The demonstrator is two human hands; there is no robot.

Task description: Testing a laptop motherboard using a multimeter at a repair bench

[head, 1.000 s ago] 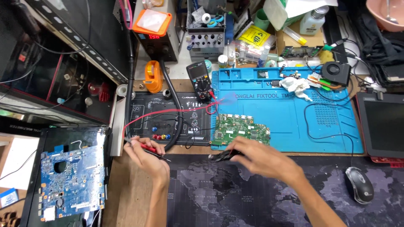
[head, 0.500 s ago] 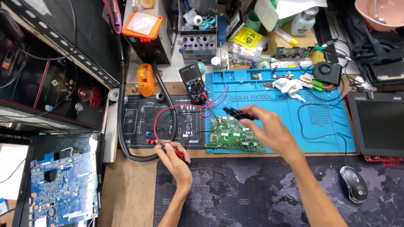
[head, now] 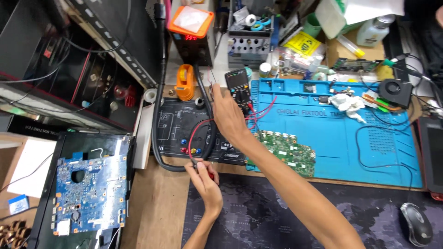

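Right hand (head: pixel 226 115) moved up to multimeter (head: pixel 238 86), grip unclear, left hand (head: pixel 205 180) grip closed on red probe (head: pixel 210 175)

Black multimeter (head: pixel 238 87) lies flat at the blue mat's back-left corner, red lead trailing; red probe (head: pixel 210 175) sits pinched near the tabletop's front edge.

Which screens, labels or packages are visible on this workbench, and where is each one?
Multimeter: dark, upright, by the right hand.
Bench unit: black box, orange-rimmed top, small red display, back centre.
Yellow packet: flat, behind the blue mat.
White bottle: back right.
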